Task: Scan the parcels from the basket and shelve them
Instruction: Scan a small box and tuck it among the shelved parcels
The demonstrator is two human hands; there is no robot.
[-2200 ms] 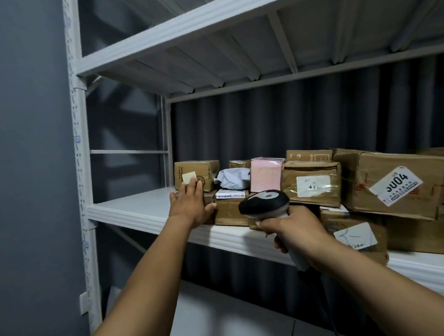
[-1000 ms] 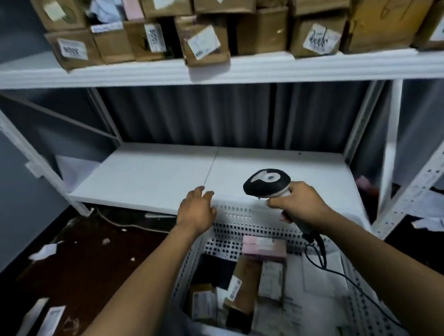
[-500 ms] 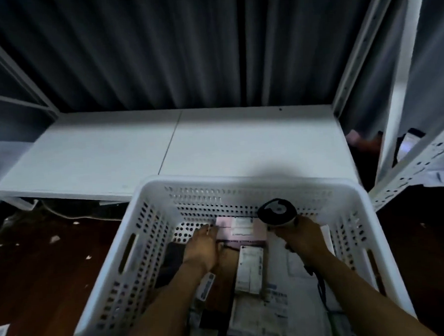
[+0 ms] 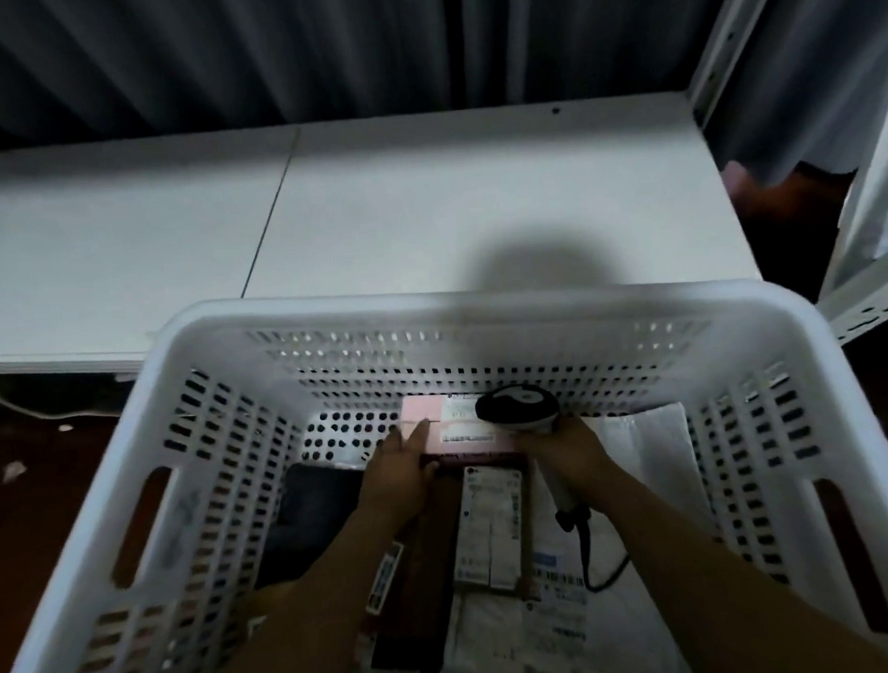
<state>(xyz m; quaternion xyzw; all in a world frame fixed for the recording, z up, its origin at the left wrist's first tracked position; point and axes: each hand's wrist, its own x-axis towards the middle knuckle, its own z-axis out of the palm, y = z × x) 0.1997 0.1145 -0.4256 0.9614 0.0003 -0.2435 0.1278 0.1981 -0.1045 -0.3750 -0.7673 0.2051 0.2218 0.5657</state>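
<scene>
Pink parcel [image 4: 422, 410] bears white labels; left hand [image 4: 395, 475] touches its end.

Parcel labels [image 4: 489, 527] blurred; no text legible.

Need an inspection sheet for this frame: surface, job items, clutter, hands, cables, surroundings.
Surface: white shelf board behind the basket; a shadow falls on it.
Job's things: white perforated basket holds a pink parcel at its far wall, a long labelled box, a black parcel and white mailer bags.
Clutter: paper scraps on the dark floor, left.
Hands: left hand, fingers on the pink parcel's left end, grip unclear; right hand grips the scanner.
Cables: scanner cable loops inside the basket; white cord on the floor under the shelf.
Surroundings: dark corrugated wall; white rack upright, right.
</scene>
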